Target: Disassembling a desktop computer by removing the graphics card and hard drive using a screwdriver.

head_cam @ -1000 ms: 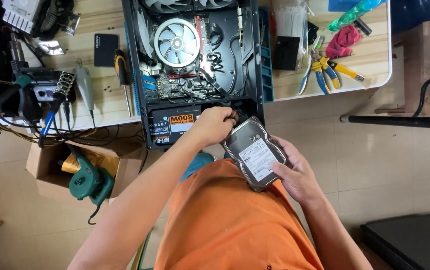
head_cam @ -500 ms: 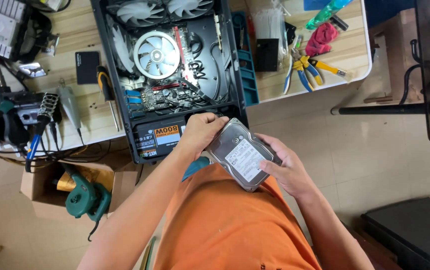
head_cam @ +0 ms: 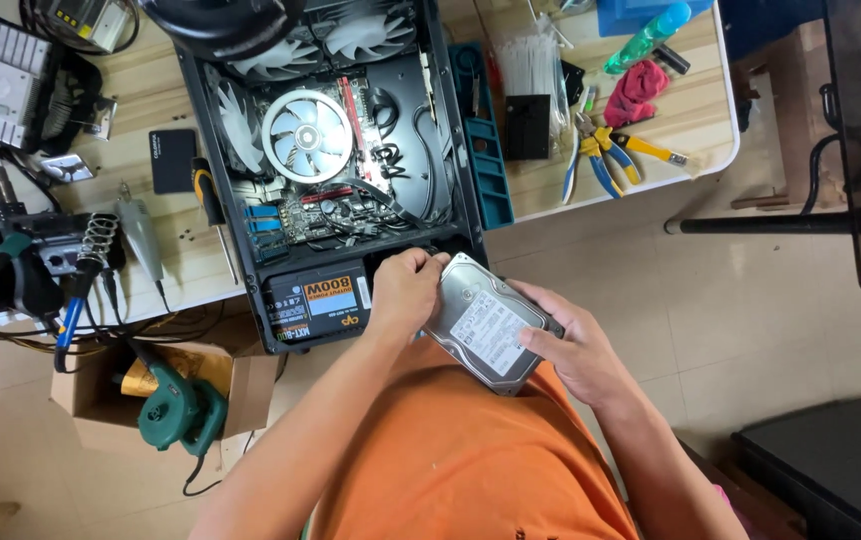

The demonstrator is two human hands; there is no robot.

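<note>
Two hands: both gripping one hard drive (head_cam: pixel 487 322), just right of centre in the frame, above the orange shirt (head_cam: pixel 470 460).
Hard drive: lying flat and tilted, label side up, hanging at the near edge of the open computer case (head_cam: pixel 455 150), right of the power supply (head_cam: pixel 315 300).
Handling: judging it rigid metal, fairly dense, smooth-sided and sensitive to knocks; best taking it by the long side edges, keeping off the label face and underside.
Left hand (head_cam: pixel 405 292): coming in from lower left, wrist bent, fingers curling closed over the drive's upper left end, touching the case edge.
Right hand (head_cam: pixel 572 345): reaching from lower right, palm cupping the right side, thumb lying on the top face, fingers wrapping closed underneath.
Nearby: pliers (head_cam: pixel 605 155) and a red cloth (head_cam: pixel 637 92) sitting upper right on the wooden table (head_cam: pixel 690 130); a green blower (head_cam: pixel 178 412) lying in a cardboard box (head_cam: pixel 85 385), lower left.
</note>
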